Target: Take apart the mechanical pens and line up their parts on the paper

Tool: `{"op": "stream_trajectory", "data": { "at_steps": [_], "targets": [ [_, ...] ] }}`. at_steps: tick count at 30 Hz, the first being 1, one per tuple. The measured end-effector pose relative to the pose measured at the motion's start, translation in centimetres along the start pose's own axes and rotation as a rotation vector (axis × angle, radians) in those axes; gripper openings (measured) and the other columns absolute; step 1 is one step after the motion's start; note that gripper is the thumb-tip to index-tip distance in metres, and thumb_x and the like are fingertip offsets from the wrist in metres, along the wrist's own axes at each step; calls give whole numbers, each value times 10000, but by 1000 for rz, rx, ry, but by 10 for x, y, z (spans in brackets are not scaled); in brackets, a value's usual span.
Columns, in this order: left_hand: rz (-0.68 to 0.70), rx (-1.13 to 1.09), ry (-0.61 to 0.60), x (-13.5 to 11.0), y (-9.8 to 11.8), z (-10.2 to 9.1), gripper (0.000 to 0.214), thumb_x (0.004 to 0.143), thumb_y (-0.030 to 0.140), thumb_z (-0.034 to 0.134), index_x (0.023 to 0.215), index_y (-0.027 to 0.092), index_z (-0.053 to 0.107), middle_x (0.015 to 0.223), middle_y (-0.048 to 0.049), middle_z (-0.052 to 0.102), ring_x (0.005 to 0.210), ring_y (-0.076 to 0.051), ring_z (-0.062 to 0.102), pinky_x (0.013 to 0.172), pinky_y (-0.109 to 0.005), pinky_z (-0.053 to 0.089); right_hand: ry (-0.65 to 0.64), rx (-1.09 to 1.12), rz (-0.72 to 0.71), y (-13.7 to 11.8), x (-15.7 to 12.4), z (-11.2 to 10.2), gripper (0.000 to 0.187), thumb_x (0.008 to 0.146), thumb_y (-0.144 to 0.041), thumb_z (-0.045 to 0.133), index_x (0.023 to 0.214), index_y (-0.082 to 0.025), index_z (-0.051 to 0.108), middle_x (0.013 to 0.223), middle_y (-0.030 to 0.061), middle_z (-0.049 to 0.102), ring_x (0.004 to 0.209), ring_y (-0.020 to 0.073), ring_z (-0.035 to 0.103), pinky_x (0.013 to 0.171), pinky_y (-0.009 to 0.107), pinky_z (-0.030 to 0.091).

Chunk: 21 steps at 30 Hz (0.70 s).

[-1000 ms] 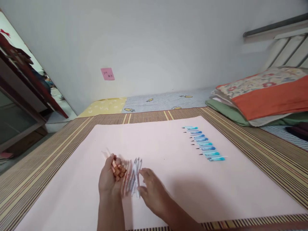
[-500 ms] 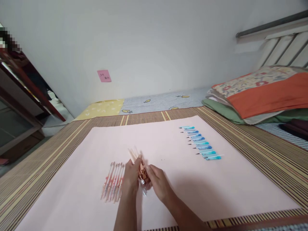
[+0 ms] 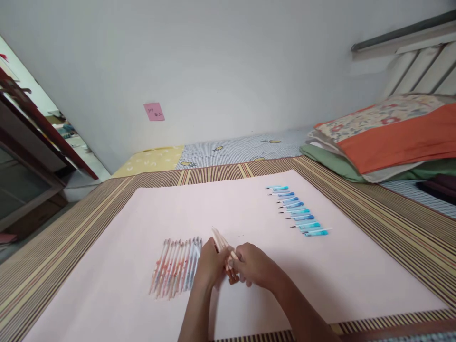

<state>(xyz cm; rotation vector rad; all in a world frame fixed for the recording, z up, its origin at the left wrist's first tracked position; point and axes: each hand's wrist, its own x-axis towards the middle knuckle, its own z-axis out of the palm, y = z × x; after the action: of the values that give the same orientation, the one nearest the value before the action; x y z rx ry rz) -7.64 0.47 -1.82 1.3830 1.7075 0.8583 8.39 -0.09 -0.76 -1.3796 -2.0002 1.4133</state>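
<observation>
My left hand is closed around a bundle of slim pale-pink pens, with copper-brown ends showing at the bottom. Against the bundle's right side, my right hand has its fingers pinched on one of the pens. A row of clear-barrelled pens, with reddish and bluish patterns, lies side by side just left of my left hand. Farther right is a slanting column of blue water brushes with dark tips, apart from both hands.
A large pale-pink sheet lies on a striped mat. Folded bedding with an orange border is piled at the right. A pink note sticks to the wall behind. A doorway stands at the far left.
Both hands have moved right with the bundle, away from the row of pens. More of that row shows now, including bluish pens at its right end. The blue brushes have not moved.
</observation>
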Motion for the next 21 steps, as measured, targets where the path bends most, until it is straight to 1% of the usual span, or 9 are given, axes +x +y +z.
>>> {"op": "stream_trajectory", "data": {
  "at_steps": [2, 6, 8, 10, 12, 13, 17, 19, 21],
  "targets": [
    [-29, 113, 58, -1, 1, -1, 124, 792, 243, 667, 869, 174, 599, 745, -62, 694, 692, -209, 656, 607, -286, 441, 45, -116, 65, -1, -2, -4, 198, 858, -228, 475, 690, -180, 568, 512, 14, 619, 398, 114, 538, 437, 214, 355],
    [-83, 230, 153, -4, 4, -6, 375, 797, 220, 679, 1146, 146, 563, 864, -89, 715, 818, -238, 681, 718, -316, 458, 153, -270, 68, -4, -2, -16, 267, 910, -235, 436, 658, -193, 516, 485, -6, 555, 435, 118, 520, 511, 248, 339],
    [-79, 275, 205, -3, 3, -8, 380, 805, 217, 664, 1166, 139, 579, 913, -107, 711, 864, -252, 677, 758, -333, 457, 208, -280, 48, -3, -1, -23, 289, 934, -247, 424, 665, -194, 513, 517, -6, 565, 478, 118, 519, 544, 255, 336],
    [-32, 250, 299, -1, 2, -11, 316, 807, 230, 650, 1111, 146, 628, 929, -106, 694, 875, -254, 661, 768, -341, 457, 235, -197, 28, -1, 0, -30, 279, 941, -256, 426, 688, -193, 529, 551, -8, 581, 505, 117, 507, 547, 252, 329],
    [33, 59, 373, 0, 3, -14, 292, 804, 283, 657, 1067, 156, 664, 883, -76, 669, 799, -229, 639, 727, -329, 462, 212, -24, 7, 2, 0, -34, 271, 943, -292, 436, 725, -191, 559, 571, -18, 585, 497, 114, 478, 529, 245, 328],
    [57, -100, 364, 0, 4, -15, 319, 792, 324, 677, 1063, 156, 672, 842, -55, 655, 733, -208, 621, 687, -316, 462, 187, 69, -11, 3, 0, -36, 268, 942, -320, 450, 747, -189, 579, 572, -25, 579, 487, 112, 462, 521, 243, 332],
    [53, -759, 91, -1, 11, -19, 503, 662, 406, 820, 1066, 140, 681, 715, 6, 631, 532, -113, 519, 540, -247, 417, 108, 280, -103, 3, -1, -37, 308, 917, -444, 543, 794, -183, 650, 565, -37, 556, 478, 109, 440, 502, 240, 328],
    [41, -913, 45, -3, 15, -20, 482, 641, 396, 854, 1014, 140, 687, 683, 16, 632, 505, -85, 496, 515, -219, 400, 99, 296, -134, 2, -2, -38, 347, 898, -487, 588, 752, -181, 663, 570, -29, 554, 497, 110, 450, 500, 237, 321],
    [53, -952, 51, -4, 16, -21, 412, 661, 377, 855, 951, 142, 681, 661, 20, 630, 493, -70, 487, 500, -199, 390, 103, 323, -159, 1, -2, -39, 360, 876, -506, 629, 747, -174, 684, 581, -22, 554, 517, 109, 456, 500, 236, 320]
  ]
}}
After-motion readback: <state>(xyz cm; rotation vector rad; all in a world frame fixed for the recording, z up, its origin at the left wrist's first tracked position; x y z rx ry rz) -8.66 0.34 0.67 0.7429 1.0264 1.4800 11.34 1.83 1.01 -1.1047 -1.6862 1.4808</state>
